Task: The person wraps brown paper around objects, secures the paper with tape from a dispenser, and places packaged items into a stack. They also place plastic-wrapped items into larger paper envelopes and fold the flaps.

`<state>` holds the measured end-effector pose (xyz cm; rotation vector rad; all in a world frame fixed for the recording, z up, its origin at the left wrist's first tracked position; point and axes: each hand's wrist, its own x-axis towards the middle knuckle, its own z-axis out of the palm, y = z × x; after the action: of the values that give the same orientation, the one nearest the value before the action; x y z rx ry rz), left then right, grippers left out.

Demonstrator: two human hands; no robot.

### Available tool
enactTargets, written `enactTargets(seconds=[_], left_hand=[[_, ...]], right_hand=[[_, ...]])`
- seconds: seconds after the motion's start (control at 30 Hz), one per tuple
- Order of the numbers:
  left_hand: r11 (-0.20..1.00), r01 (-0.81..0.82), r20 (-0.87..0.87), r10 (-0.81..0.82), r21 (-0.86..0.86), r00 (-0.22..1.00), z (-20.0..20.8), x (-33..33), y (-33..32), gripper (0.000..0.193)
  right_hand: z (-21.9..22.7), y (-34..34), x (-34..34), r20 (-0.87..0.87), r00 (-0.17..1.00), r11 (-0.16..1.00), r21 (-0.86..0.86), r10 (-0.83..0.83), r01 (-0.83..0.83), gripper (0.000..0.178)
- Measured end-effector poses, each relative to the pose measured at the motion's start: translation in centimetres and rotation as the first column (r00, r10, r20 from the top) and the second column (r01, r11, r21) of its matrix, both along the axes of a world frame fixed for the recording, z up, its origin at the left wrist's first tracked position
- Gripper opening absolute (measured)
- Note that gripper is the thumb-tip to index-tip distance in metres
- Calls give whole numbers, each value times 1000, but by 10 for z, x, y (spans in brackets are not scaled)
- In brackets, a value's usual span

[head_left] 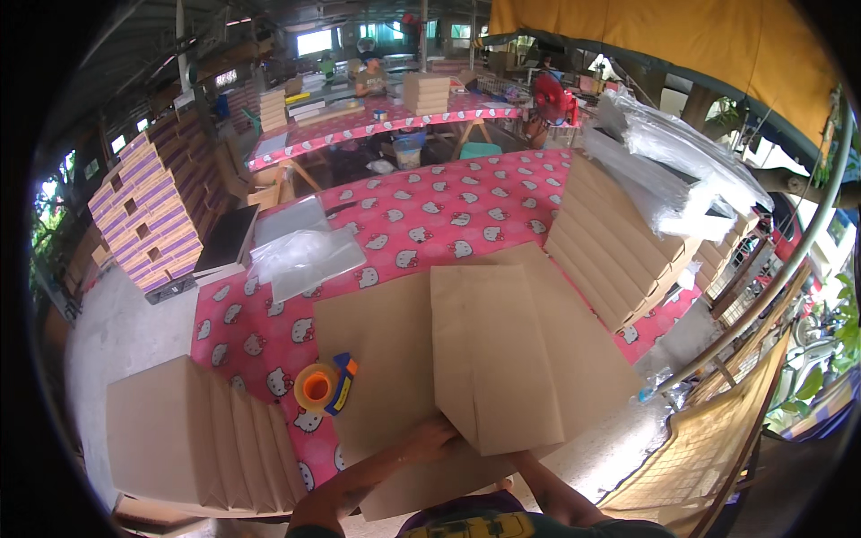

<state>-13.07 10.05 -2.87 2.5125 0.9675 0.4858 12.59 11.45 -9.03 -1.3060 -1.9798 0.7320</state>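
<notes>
A brown paper parcel (489,350), flat and folded with a crease along it, lies at a slant on a larger sheet of brown paper (372,359). My left hand (434,437) is at the parcel's near left corner, its fingers tucked out of sight beneath the edge. From the lower right my forearm (552,489) reaches to the parcel's near edge, where the paper covers my right hand. Left of the parcel, a roll of tape (309,387) with an orange core sits in a blue and orange dispenser (343,381), partly over the sheet.
Brown parcels (206,439) are stacked at near left, more (610,251) at right under plastic-wrapped goods (673,170). Clear plastic bags (309,260) lie on the pink patterned tablecloth (439,206). Purple-striped boxes (148,215) rise at left. A person (369,76) is beyond the far table.
</notes>
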Motion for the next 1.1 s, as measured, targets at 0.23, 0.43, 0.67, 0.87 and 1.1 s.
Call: enactTargets(seconds=[0.23, 0.43, 0.67, 0.87, 1.1], left_hand=[[983, -140, -203, 162, 120, 966, 1, 10, -5, 47], [935, -328, -196, 349, 132, 916, 21, 83, -56, 56], [949, -310, 19, 310, 50, 951, 7, 39, -25, 59], [931, -274, -346, 347, 242, 872, -75, 24, -52, 68], [941, -291, -332, 334, 172, 882, -21, 109, -74, 73]], right_hand=[[10, -2, 21, 24, 999, 999, 30, -39, 38, 59], [28, 6, 11, 32, 998, 997, 63, 51, -53, 56], [52, -7, 40, 49, 997, 994, 89, 60, -64, 54], [65, 0, 22, 20, 977, 973, 83, 214, -215, 52], [86, -17, 63, -4, 954, 954, -5, 300, -300, 50]])
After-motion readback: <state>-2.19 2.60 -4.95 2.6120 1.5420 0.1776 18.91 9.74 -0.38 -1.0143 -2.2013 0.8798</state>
